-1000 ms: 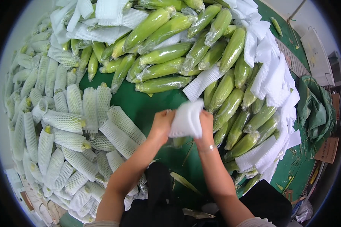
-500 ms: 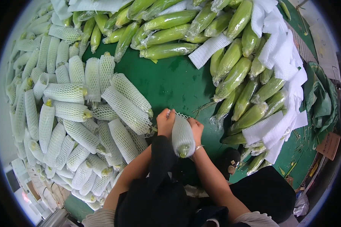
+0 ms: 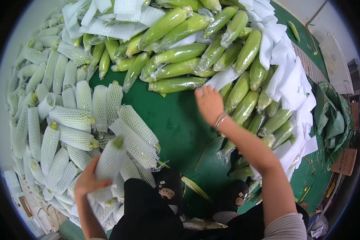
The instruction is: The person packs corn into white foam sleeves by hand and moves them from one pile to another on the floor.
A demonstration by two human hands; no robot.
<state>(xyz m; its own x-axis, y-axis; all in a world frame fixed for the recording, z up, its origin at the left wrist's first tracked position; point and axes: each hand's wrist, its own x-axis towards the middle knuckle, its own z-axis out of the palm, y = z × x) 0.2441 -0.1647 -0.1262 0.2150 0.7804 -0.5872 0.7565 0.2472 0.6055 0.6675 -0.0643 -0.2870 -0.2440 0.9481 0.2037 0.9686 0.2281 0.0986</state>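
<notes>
Lying in the left hand (image 3: 88,181), a netted corn cob (image 3: 110,158) is held by its lower end, fingers wrapped closed around it, green tip up, just over the pile of netted cobs (image 3: 68,120) at the left. The right hand (image 3: 209,105) is seen outstretched, fingers loosely spread, touching a white foam net sleeve (image 3: 224,78) beside the heap of bare green cobs (image 3: 180,68); whether the sleeve is actually pinched cannot be told. The green table (image 3: 176,124) lies between the two piles. The cob is judged firm and moderately heavy; the foam net soft, springy and light, likely to slide along the husk. A hold around the thick middle is judged most secure.
</notes>
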